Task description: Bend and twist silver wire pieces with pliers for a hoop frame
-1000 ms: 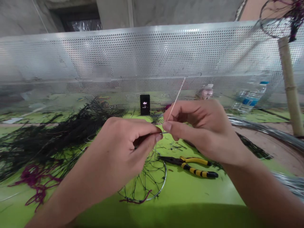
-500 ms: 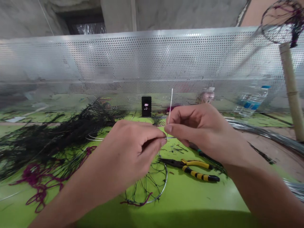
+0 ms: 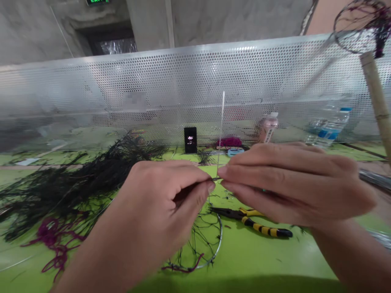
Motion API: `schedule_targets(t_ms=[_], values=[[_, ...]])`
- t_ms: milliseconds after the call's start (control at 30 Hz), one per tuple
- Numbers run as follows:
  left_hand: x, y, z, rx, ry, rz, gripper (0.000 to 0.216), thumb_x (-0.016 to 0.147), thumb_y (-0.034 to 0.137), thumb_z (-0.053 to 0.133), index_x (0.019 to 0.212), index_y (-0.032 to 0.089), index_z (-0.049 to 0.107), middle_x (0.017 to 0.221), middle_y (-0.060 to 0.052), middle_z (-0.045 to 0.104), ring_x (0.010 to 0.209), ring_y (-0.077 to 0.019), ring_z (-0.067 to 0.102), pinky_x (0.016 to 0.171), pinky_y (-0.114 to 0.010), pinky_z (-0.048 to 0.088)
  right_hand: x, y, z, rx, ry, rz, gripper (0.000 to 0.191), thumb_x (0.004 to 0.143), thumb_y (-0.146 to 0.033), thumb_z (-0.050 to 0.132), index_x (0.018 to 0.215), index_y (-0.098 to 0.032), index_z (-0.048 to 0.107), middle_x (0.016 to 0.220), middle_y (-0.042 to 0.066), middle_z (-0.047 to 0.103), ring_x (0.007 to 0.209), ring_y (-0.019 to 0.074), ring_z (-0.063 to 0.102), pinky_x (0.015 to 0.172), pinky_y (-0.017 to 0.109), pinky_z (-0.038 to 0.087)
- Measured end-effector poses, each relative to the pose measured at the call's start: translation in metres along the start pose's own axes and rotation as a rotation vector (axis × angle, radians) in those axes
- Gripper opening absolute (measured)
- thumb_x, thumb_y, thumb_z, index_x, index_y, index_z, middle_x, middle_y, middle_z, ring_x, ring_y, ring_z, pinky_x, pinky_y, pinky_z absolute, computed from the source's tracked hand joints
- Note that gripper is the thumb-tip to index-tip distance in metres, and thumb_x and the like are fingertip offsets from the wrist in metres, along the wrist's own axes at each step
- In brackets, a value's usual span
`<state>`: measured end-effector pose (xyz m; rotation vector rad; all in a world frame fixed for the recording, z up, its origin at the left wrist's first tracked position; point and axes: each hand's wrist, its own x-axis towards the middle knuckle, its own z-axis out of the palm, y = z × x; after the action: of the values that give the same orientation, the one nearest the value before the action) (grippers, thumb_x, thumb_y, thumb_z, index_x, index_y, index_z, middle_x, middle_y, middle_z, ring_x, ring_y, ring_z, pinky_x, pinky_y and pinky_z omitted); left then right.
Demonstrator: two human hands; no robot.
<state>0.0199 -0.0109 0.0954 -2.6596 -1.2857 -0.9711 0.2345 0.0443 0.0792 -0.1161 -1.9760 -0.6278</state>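
My left hand [image 3: 161,203] is closed in a pinch, thumb and finger on a thin metal wire at mid-view. Just right of it, my right hand [image 3: 290,183] is also closed, its fingertips and thumb on the same joint. A pale length of wire [image 3: 222,126] sticks up from between the hands. Below them hangs or lies a wire hoop [image 3: 220,236] strung with black netting [image 3: 198,236], a magenta cord [image 3: 186,269] along its lower edge; my left hand covers part of it. Long-nose pliers [image 3: 235,213] with yellow and black handles lie to the right, partly under my right hand.
Black netting [image 3: 70,187] heaps on the left of the green table, with tangled magenta cord [image 3: 51,240] in front. A phone [image 3: 190,140] stands against the perforated metal panel [image 3: 171,89]. Bottles [image 3: 332,128], blue-handled scissors [image 3: 235,151] and a bamboo pole [image 3: 377,93] are farther right.
My right hand has turned, its fingers now stretched sideways and pinching closer to my left fingertips. More of the upright wire shows. The view has shifted slightly; my left hand keeps its pinch.
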Motion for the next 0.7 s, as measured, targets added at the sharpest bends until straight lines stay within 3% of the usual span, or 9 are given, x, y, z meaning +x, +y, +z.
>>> schedule_targets(t_ms=[200, 400, 533, 700], values=[[0.000, 0.002, -0.002, 0.006, 0.049, 0.062, 0.030, 0.100, 0.023, 0.057, 0.071, 0.020, 0.063, 0.070, 0.006, 0.066, 0.059, -0.0068, 0.056, 0.057, -0.026, 0.040, 0.008, -0.001, -0.004, -0.049, -0.021, -0.039, 0.015, 0.087, -0.013, 0.078, 0.080, -0.026, 0.076, 0.076, -0.001, 0.080, 0.061, 0.0149, 0.074, 0.052, 0.023, 0.061], [-0.002, 0.002, 0.001, 0.078, 0.101, 0.114, 0.025, 0.102, 0.020, 0.056, 0.083, 0.018, 0.072, 0.071, 0.005, 0.065, 0.060, -0.0063, 0.057, 0.057, -0.026, 0.041, 0.008, -0.002, -0.007, -0.042, -0.010, -0.019, 0.016, 0.085, -0.013, 0.079, 0.080, -0.028, 0.077, 0.075, -0.001, 0.080, 0.060, 0.0155, 0.075, 0.053, 0.024, 0.061], [-0.002, -0.002, 0.007, 0.147, 0.252, 0.253, 0.017, 0.098, 0.015, 0.063, 0.083, 0.016, 0.071, 0.072, 0.004, 0.067, 0.059, -0.0069, 0.059, 0.055, -0.025, 0.044, 0.004, -0.003, -0.007, -0.095, -0.064, -0.009, 0.015, 0.086, -0.014, 0.078, 0.092, -0.028, 0.078, 0.086, -0.001, 0.082, 0.069, 0.0170, 0.078, 0.060, 0.025, 0.065], [0.000, -0.005, 0.014, 0.286, 0.362, 0.385, 0.019, 0.099, 0.010, 0.061, 0.081, 0.015, 0.067, 0.076, 0.001, 0.069, 0.067, -0.0112, 0.066, 0.054, -0.027, 0.047, -0.002, -0.001, -0.001, -0.193, 0.060, -0.087, 0.010, 0.085, -0.015, 0.080, 0.093, -0.019, 0.078, 0.085, 0.003, 0.082, 0.067, 0.0166, 0.077, 0.057, 0.026, 0.065]])
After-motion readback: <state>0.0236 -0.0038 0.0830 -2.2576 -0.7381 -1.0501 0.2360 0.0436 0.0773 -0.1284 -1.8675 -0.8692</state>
